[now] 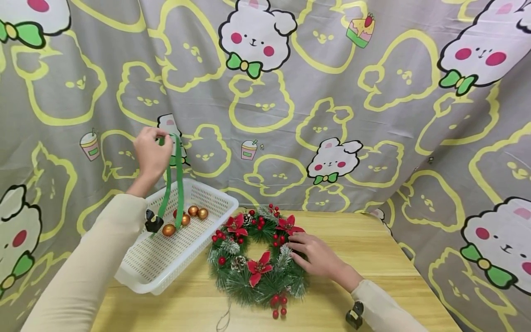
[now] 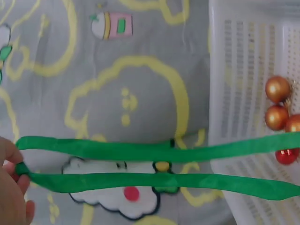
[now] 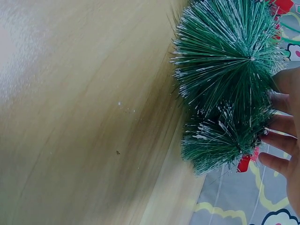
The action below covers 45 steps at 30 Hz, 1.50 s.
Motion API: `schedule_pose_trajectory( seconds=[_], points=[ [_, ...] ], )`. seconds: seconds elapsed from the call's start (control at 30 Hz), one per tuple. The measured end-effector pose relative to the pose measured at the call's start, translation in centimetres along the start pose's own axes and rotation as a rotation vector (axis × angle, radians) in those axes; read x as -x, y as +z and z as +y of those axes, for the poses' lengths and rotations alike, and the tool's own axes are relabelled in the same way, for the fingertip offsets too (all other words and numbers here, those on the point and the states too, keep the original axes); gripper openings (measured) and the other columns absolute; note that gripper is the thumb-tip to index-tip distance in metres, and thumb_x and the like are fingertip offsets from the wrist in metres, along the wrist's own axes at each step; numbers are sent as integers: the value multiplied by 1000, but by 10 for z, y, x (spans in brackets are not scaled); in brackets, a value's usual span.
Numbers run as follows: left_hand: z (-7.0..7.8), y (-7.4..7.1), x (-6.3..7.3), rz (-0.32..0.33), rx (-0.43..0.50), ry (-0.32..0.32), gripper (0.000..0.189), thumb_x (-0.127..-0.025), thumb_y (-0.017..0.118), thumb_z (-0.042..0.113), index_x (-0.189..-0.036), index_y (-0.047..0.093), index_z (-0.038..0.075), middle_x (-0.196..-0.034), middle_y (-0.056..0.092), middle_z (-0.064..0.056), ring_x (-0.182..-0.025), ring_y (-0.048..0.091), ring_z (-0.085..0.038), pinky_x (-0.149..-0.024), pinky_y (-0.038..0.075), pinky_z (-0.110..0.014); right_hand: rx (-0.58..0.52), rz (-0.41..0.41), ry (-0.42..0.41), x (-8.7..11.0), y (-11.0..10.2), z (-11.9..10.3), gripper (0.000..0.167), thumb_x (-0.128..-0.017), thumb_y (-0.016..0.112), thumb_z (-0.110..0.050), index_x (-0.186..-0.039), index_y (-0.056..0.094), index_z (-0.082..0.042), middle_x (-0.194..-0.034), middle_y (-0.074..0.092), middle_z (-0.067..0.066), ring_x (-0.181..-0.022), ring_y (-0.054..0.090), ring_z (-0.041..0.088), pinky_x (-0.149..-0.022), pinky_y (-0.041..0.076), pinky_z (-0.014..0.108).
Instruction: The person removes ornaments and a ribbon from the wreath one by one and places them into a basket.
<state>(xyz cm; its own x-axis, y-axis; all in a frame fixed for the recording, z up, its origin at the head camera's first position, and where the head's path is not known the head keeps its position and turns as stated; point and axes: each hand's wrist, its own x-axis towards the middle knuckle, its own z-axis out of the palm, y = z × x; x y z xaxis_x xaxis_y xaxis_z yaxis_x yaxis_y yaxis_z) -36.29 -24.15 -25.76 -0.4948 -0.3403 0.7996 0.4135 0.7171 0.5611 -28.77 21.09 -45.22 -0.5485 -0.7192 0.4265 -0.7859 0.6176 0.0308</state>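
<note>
High over the white basket, my left hand [image 1: 153, 150] pinches a green ribbon [image 1: 179, 184] between thumb and fingertips. Two long strands of it hang down into the basket; in the left wrist view the ribbon [image 2: 117, 151] runs from the fingers [image 2: 9, 152] toward the basket. A Christmas wreath [image 1: 269, 281] of frosted green needles, red poinsettias, berries and pine cones lies flat on the table. My right hand [image 1: 319, 258] rests on its right side, fingers fairly straight. From the right wrist, those fingers [image 3: 281, 143] touch the needles of the wreath [image 3: 225, 61].
The white plastic basket [image 1: 166, 281] stands at the left of the wooden table [image 1: 356, 304], holding several gold baubles [image 1: 168, 230] and a red bauble [image 2: 286, 156]. A thin cord loop [image 1: 224, 320] lies before the wreath. A patterned curtain [image 1: 274, 124] hangs behind the table.
</note>
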Motion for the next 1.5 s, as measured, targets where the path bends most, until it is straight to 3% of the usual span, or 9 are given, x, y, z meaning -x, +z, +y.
schedule_pose_trajectory(
  seconds=[0.07, 0.17, 0.37, 0.47, 0.6, 0.87, 1.17, 1.37, 1.5],
  points=[
    [7, 5, 3, -71, -8, 26, 19, -92, 58, 1, -95, 72, -13, -100, 67, -29, -98, 62, -45, -95, 44, -53, 1, 2, -4, 0, 1, 0, 32, -98, 67, -27, -125, 73, -10, -130, 69, 13, -125, 63, 31, -103, 52, 48],
    [19, 8, 7, -249, -39, 31, 19, -92, 58, 3, -94, 73, -10, -98, 70, -27, -93, 64, -42, -89, 47, -50, 4, 5, -10, 0, 2, 1, 32, -98, 67, -27, -125, 73, -10, -130, 69, 12, -125, 63, 30, -103, 52, 48],
    [35, 5, 3, -781, -76, 4, 20, -93, 62, 10, -94, 76, -4, -96, 75, -22, -85, 67, -31, -70, 49, -33, 5, 13, -19, -1, 2, 2, 32, -98, 68, -27, -124, 74, -10, -129, 70, 12, -124, 64, 30, -102, 52, 47],
    [36, 2, 1, -1011, -60, -26, 19, -96, 65, 13, -98, 76, -3, -102, 75, -19, -93, 66, -27, -77, 51, -33, 5, 16, -20, -1, 2, 2, 32, -98, 68, -27, -124, 74, -10, -129, 70, 12, -124, 64, 30, -102, 52, 47],
    [32, -4, 2, -1183, -54, -68, 20, -97, 66, 15, -102, 76, -1, -109, 75, -17, -106, 66, -30, -93, 52, -47, 9, 14, -21, -2, 2, 1, 32, -98, 68, -27, -124, 74, -10, -129, 70, 12, -124, 64, 30, -102, 52, 47],
    [0, -16, 2, -1287, -137, -134, 22, -96, 67, 20, -104, 76, 2, -124, 70, -19, -121, 60, -38, -103, 46, -59, 11, 7, -16, -2, 2, 0, 33, -98, 67, -27, -125, 73, -9, -130, 69, 12, -124, 64, 31, -103, 52, 48],
    [-37, -33, -1, -1331, -193, -207, 31, -96, 65, 21, -112, 73, -5, -112, 72, -18, -108, 65, -31, -94, 53, -51, 9, 7, -16, -3, -1, 0, 33, -98, 67, -27, -125, 73, -10, -130, 69, 13, -125, 64, 31, -103, 52, 48],
    [-59, -40, 3, -1309, -235, -259, 20, -94, 66, 20, -79, 71, 6, -80, 63, 1, -77, 53, -15, -72, 47, -32, 0, 9, -19, -3, -2, -1, 32, -98, 68, -27, -124, 74, -9, -129, 70, 12, -124, 64, 31, -103, 52, 48],
    [-70, -43, 7, -1303, -241, -287, 26, -91, 67, 17, -66, 61, 14, -65, 53, 6, -62, 40, -11, -63, 40, -29, -4, 16, -20, -3, -2, 0, 32, -97, 68, -26, -124, 74, -9, -129, 70, 12, -124, 64, 31, -103, 52, 48]
  ],
)
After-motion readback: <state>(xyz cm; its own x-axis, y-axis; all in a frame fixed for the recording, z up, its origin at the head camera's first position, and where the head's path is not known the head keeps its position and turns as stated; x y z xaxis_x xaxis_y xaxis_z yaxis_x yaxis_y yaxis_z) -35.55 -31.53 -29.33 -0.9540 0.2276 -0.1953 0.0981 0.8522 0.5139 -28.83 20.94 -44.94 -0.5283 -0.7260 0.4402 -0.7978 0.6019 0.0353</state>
